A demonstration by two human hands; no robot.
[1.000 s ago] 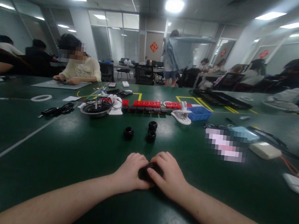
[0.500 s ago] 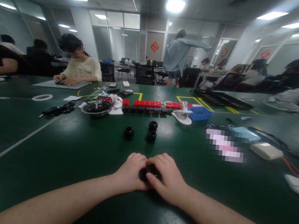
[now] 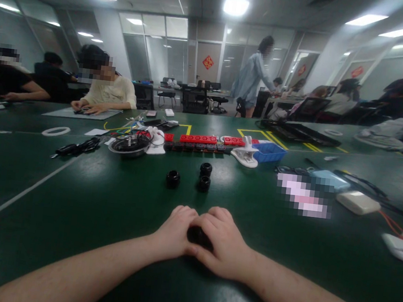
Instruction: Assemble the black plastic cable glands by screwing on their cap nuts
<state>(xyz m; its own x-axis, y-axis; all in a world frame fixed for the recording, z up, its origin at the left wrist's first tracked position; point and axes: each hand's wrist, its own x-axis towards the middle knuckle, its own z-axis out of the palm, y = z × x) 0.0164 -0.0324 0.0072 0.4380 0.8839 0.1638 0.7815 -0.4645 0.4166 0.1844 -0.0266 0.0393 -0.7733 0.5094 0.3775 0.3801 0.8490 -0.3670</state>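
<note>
Both my hands meet at the near middle of the green table (image 3: 71,204). My left hand (image 3: 177,230) and my right hand (image 3: 225,243) are curled together round a small black round part (image 3: 196,235), most of which is hidden between the fingers. Beyond them on the table stand three more black round parts: one (image 3: 173,179) to the left and two (image 3: 205,176) close together, one behind the other.
Farther back lie a round black dish with wires (image 3: 129,145), a row of red blocks (image 3: 199,139), a white clamp (image 3: 245,154), a blue basket (image 3: 268,153), black cables (image 3: 78,147) and white boxes (image 3: 357,202) at right. Other people sit around the table's far side; one stands.
My right hand has closed further over the black part, which shows less now. The standing person in the background has moved to the right.
</note>
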